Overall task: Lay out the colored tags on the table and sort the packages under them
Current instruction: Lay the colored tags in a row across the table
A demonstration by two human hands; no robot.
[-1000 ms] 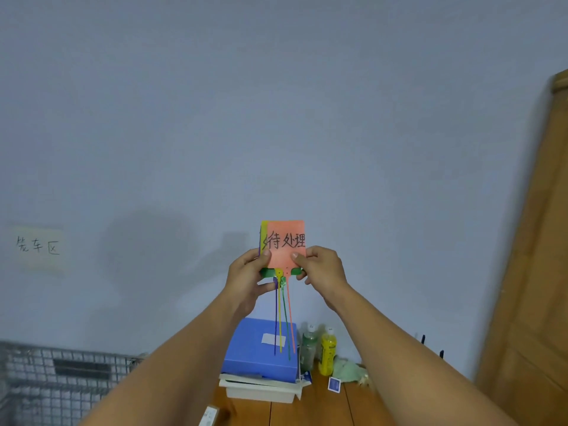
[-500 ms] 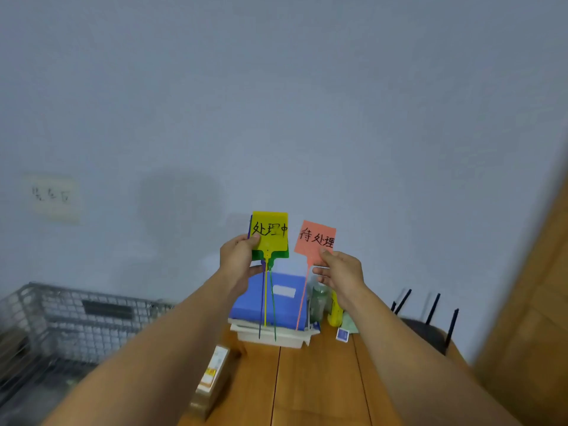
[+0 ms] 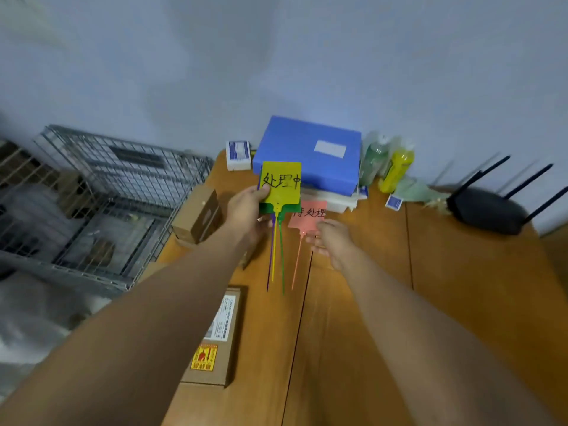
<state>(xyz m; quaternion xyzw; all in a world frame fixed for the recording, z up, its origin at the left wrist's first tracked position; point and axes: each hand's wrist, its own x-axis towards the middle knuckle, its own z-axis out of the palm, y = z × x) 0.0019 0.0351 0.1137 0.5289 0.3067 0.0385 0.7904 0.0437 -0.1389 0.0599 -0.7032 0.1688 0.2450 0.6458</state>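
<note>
1. The fingers [image 3: 263,191] of the left hand [image 3: 246,210] are curled round a small stack of tags at the centre of the frame. The thumb presses on the face of the yellow tag [image 3: 281,184].
2. A green tag [image 3: 266,207] shows below the yellow one, and a purple tag [image 3: 272,241] shows mainly by its strap. All three straps hang down over the wooden bench [image 3: 384,302].
3. The yellow tag is held upright and clear of the bench, in front of the blue box [image 3: 307,149].
4. The right hand [image 3: 333,239] is just right of centre, low over the bench. Its thumb is at the lower right corner of the pink tag [image 3: 307,217] and its fingers [image 3: 316,242] are bent below it. Blur hides whether they pinch the tag or only touch it.
5. The pink tag lies low, just in front of the white tray [image 3: 341,204] under the blue box. Its strap trails toward the bottom of the frame.
6. A brown cardboard package [image 3: 199,215] stands at the bench's left edge, left of the left hand.
7. A flat cardboard package [image 3: 222,327] with a yellow sticker lies lower down, partly under the left forearm.
8. A green bottle [image 3: 373,161] and a yellow bottle [image 3: 396,170] stand to the right of the blue box.
9. A black router [image 3: 485,213] sits on the far right, and a wire cage [image 3: 116,179] fills the left of the frame.
</note>
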